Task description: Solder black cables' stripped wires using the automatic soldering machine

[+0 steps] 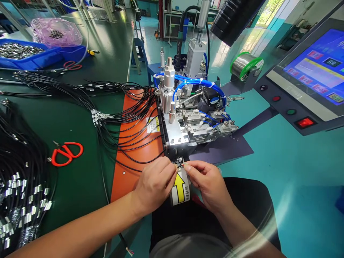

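My left hand is closed in a pinch at the front edge of the machine. A black cable runs from the left into its fingers. Facing it, my right hand pinches thin wires at the cable's end; the exact grip is partly hidden by the fingertips. Both sets of fingertips nearly meet just above a white cylinder with a yellow arrow. Right behind them is a small metal fixture on the machine.
More black cables lie across the orange plate, bundled at the left. Red-handled scissors rest on the green table. A solder spool and a control screen stand right. A blue tray holds metal parts.
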The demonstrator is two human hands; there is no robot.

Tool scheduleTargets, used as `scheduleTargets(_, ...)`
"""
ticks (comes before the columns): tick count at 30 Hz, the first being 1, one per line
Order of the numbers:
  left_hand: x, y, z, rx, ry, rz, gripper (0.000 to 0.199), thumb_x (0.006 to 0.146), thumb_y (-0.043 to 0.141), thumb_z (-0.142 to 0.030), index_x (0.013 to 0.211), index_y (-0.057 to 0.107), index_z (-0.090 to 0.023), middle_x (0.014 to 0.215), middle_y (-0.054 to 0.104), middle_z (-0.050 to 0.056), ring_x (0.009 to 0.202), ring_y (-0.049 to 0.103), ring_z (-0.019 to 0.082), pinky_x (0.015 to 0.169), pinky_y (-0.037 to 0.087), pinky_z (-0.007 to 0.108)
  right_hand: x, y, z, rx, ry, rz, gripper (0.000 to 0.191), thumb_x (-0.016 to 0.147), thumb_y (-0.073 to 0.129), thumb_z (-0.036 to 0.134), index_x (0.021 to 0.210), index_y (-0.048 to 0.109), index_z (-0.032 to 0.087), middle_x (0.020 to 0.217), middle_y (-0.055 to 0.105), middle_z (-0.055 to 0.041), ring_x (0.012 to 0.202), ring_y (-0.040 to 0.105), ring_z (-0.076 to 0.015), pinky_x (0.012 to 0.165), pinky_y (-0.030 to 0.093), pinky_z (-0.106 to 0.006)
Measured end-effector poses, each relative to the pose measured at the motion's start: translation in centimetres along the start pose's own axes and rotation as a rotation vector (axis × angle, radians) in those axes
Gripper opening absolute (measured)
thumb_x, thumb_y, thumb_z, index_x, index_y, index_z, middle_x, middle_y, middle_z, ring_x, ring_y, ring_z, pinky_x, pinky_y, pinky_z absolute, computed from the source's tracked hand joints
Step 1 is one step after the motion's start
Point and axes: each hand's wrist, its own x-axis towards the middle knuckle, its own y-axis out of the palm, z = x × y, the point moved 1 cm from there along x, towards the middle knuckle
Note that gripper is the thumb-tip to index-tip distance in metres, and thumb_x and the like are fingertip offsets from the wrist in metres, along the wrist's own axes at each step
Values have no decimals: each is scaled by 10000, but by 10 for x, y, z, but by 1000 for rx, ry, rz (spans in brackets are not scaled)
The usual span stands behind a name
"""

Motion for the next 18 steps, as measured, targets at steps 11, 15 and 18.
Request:
scheduleTargets(11, 0, 1, 1, 7, 2, -2, 218, 925, 509, -182, 709, 543, -179, 686, 464, 13, 645, 431, 147, 608, 368, 287, 2, -1, -3, -8, -45, -6, 227, 782, 746, 368, 873, 753, 160, 618, 565, 14, 553, 436, -97, 491, 357, -225)
scheduleTargets(15, 0, 1, 1, -19, 4, 5, 180, 934, 504, -195, 771, 577, -177, 707, 521, 23, 676, 473, 155, 651, 405, 293, 3, 1, -2, 6, -105, -7, 182, 786, 743, 347, 841, 754, 173, 714, 626, -5, 630, 525, -122, 560, 425, -238)
scheduleTargets(18, 2, 1, 2, -81, 15, 26, 160, 938, 507, -190, 799, 581, -168, 735, 554, 33, 704, 498, 156, 675, 424, 295, 4, 5, -3, 12, -142, -15, 165, 796, 730, 338, 837, 756, 180, 744, 650, -10, 663, 557, -134, 608, 457, -251)
